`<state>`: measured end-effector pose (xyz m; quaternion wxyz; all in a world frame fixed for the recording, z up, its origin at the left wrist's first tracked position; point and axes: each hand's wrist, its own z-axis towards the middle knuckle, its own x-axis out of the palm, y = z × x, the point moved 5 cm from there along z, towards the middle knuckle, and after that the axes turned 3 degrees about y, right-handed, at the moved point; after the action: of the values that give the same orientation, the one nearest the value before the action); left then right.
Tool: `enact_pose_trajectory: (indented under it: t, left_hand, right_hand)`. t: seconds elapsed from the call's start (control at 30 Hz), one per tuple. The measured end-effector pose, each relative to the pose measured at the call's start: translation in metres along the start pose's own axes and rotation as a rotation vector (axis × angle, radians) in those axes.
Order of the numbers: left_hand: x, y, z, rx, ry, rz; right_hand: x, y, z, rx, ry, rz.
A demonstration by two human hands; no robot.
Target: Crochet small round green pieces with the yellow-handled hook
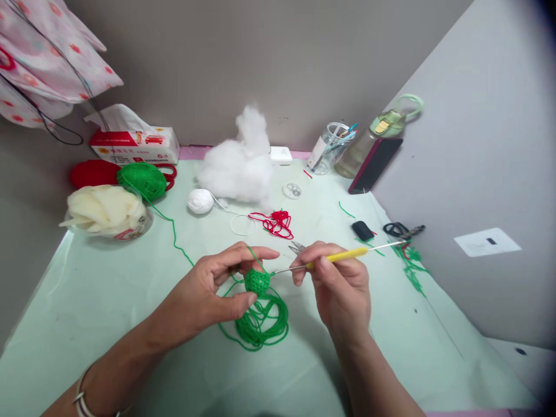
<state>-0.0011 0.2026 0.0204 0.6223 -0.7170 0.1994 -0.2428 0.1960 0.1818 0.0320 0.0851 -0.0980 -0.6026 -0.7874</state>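
My left hand (217, 286) pinches a small green crochet piece (257, 282) between thumb and fingers, with a green strand running up over the forefinger. In my right hand (341, 289) is a crochet hook (343, 255) with a yellow handle; its metal tip meets the right edge of the crochet piece. Below them a loose coil of green yarn (278, 324) lies on the table. Scissors (297, 248) show partly behind my right fingers. A strand leads from the left hand back to a green yarn ball (143, 180).
White stuffing (237, 168) is heaped at the back, near a white yarn ball (200, 201) and a red yarn tangle (278, 225). A tissue box (134, 145) and a plastic tub (106, 211) stand left. At right are a bottle (358, 147), a phone (376, 166) and green scraps (412, 266).
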Motion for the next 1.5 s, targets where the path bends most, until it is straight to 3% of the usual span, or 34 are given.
enact_pose_trajectory:
  t: [0.13, 0.27, 0.37, 0.43, 0.5, 0.53, 0.67, 0.77, 0.87, 0.97, 1.1, 1.27, 1.4, 1.5]
  left_hand:
    - [-0.001, 0.001, -0.001, -0.003, 0.074, -0.013]
    - [0.007, 0.01, 0.001, -0.07, 0.021, -0.261]
    - [0.019, 0.018, 0.004, -0.055, -0.066, -0.416]
    - [0.028, 0.022, 0.005, -0.057, -0.128, -0.523]
    - [0.037, 0.025, 0.006, -0.119, -0.121, -0.639]
    - [0.041, 0.025, 0.006, -0.143, -0.093, -0.695]
    - [0.039, 0.017, 0.007, -0.149, -0.038, -0.809]
    - [0.029, 0.013, 0.006, -0.124, -0.049, -0.78]
    - [0.026, 0.014, 0.003, -0.116, -0.048, -0.675]
    - [0.026, 0.015, 0.002, -0.064, -0.057, -0.512]
    - [0.026, 0.017, 0.001, -0.049, -0.084, -0.327]
    - [0.019, 0.012, 0.001, -0.054, -0.134, -0.147]
    - [0.017, 0.011, 0.002, -0.051, -0.137, -0.119]
    - [0.017, 0.012, 0.002, -0.056, -0.128, -0.174]
  right_hand:
    - [0.002, -0.002, 0.005, 0.083, 0.041, 0.091]
    - [0.011, -0.007, 0.001, 0.147, 0.113, 0.079]
    - [0.016, -0.002, -0.01, -0.094, 0.089, -0.41]
    - [0.022, 0.007, -0.021, -0.39, 0.03, -0.772]
    - [0.027, 0.012, -0.029, -0.565, 0.026, -0.882]
    - [0.027, 0.013, -0.029, -0.576, 0.038, -0.862]
    - [0.015, 0.017, -0.017, -0.337, 0.058, -0.532]
    - [0.001, 0.018, -0.006, -0.178, -0.013, -0.206]
    - [-0.001, 0.009, 0.0, -0.012, 0.002, 0.018]
    - [0.006, 0.0, 0.0, 0.051, 0.065, -0.012]
    - [0.014, -0.004, -0.003, -0.005, 0.109, -0.162]
    - [0.008, -0.012, -0.004, 0.067, 0.101, -0.04]
    - [0.006, -0.018, -0.004, 0.147, 0.085, 0.03]
    - [0.008, -0.016, -0.004, 0.107, 0.101, 0.018]
